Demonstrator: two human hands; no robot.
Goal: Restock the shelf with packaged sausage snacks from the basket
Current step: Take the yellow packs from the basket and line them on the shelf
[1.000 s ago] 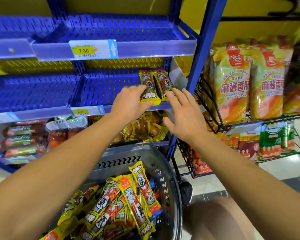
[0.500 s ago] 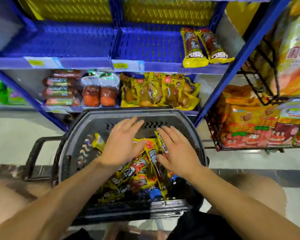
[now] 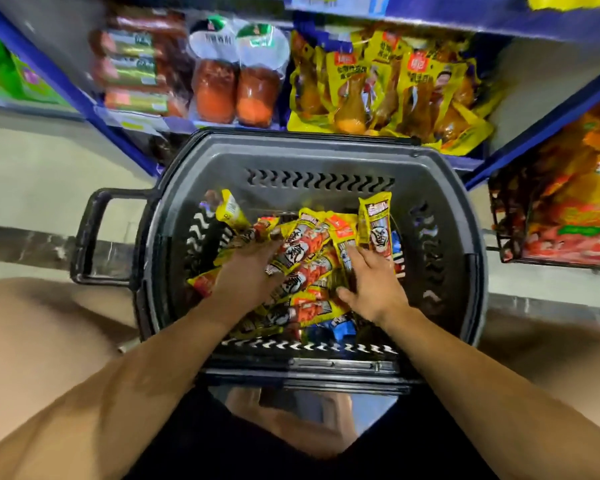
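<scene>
Both hands reach into the grey basket (image 3: 312,154) at frame centre, left hand (image 3: 246,275) and right hand (image 3: 374,285) spread flat on the heaped sausage snack packets (image 3: 309,258), nothing gripped; slippery wrappers could slide free when lifted.

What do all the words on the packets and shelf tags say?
Nothing here reads clearly.
Sausage snack packets in the basket: big black-and-white characters, too blurred to read.
White labels on the round sausages: blurred.
Yellow drumstick packs: red logos, too small to read.
Shelf price tag: blurred.
</scene>
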